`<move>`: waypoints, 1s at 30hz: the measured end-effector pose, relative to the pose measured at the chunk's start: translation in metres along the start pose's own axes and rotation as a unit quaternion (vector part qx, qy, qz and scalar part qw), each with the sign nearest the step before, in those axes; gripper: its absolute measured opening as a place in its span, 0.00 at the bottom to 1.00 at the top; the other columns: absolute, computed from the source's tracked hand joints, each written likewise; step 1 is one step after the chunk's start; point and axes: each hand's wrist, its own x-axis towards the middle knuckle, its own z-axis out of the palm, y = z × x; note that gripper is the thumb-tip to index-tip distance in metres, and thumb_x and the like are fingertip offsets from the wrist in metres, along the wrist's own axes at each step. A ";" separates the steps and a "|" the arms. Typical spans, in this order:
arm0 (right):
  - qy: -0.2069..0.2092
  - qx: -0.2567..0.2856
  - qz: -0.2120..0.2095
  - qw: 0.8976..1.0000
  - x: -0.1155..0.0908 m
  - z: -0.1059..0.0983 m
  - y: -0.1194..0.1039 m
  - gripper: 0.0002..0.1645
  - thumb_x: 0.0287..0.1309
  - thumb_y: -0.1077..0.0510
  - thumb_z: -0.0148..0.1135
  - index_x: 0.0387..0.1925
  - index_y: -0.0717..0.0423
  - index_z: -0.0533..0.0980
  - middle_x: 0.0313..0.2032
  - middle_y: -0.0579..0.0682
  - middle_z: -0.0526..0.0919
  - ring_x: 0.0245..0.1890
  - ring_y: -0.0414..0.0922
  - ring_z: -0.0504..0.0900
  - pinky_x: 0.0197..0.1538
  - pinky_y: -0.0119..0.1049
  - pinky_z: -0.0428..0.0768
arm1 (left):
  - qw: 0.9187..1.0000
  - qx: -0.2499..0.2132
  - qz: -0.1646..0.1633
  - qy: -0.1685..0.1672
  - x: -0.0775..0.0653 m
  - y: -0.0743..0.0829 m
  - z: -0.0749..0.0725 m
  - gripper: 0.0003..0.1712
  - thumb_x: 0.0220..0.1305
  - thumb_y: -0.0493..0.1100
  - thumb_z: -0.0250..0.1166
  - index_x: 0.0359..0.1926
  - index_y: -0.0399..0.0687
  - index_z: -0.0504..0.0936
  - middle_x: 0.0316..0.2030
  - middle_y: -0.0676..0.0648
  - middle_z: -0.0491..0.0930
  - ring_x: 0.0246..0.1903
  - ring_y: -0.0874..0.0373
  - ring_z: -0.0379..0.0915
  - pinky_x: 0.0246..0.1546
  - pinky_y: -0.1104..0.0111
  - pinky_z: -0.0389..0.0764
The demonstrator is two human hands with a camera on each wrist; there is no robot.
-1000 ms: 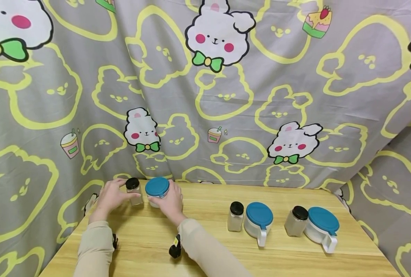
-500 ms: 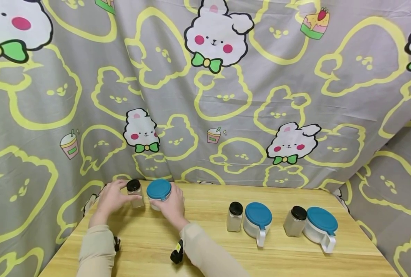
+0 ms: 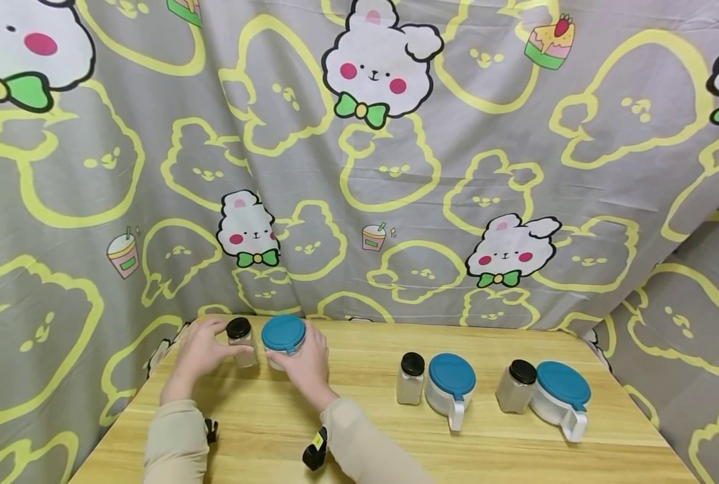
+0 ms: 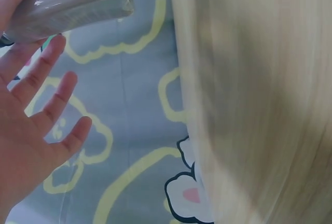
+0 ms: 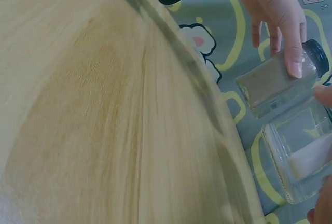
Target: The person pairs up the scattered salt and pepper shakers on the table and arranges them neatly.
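Note:
My left hand [image 3: 202, 353] pinches a small square clear jar [image 3: 239, 328] with a black lid and pale brown contents between thumb and forefinger; its other fingers are spread in the left wrist view. Close on its right, my right hand [image 3: 311, 363] grips a round clear seasoning pot [image 3: 283, 333] with a blue lid, thumb in front and fingers round the far side. In the right wrist view the square jar [image 5: 270, 84] and the glass pot [image 5: 298, 154], with something white inside, show side by side against the curtain, their bottoms apart from the table edge.
On the wooden table [image 3: 456, 457] to the right stand two more pairs: a black-lidded jar [image 3: 410, 383] beside a blue-lidded pot [image 3: 452, 376], and another black-lidded jar [image 3: 516, 390] beside a blue-lidded pot [image 3: 563, 386]. A patterned curtain [image 3: 395, 202] hangs behind the table.
Both hands have shifted slightly to the right and towards me, with the jar and the pot held in them. The pairs on the right stay put.

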 end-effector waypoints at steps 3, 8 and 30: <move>0.000 0.001 0.001 1.000 -0.001 -0.003 -0.001 0.50 0.32 0.38 0.81 0.59 0.47 0.70 0.53 0.47 0.77 0.58 0.47 0.71 0.60 0.49 0.72 | 1.000 -0.004 -0.011 -0.011 -0.002 0.003 0.001 0.54 0.41 0.69 0.74 0.58 0.31 0.77 0.62 0.31 0.71 0.63 0.30 0.60 0.58 0.32 0.59; 0.004 0.004 -0.001 1.000 -0.003 -0.008 -0.002 0.50 0.32 0.39 0.81 0.59 0.48 0.70 0.53 0.47 0.77 0.57 0.47 0.71 0.59 0.49 0.72 | 1.000 -0.007 -0.019 -0.021 -0.005 0.006 0.002 0.57 0.42 0.71 0.73 0.60 0.29 0.74 0.63 0.29 0.70 0.63 0.30 0.59 0.59 0.32 0.59; 0.045 0.008 0.034 0.998 -0.013 -0.028 0.001 0.49 0.30 0.41 0.83 0.58 0.46 0.71 0.55 0.50 0.76 0.58 0.50 0.72 0.57 0.54 0.74 | 0.999 -0.028 -0.029 -0.020 -0.013 0.018 0.003 0.57 0.43 0.70 0.73 0.61 0.28 0.73 0.63 0.30 0.70 0.63 0.31 0.60 0.59 0.36 0.59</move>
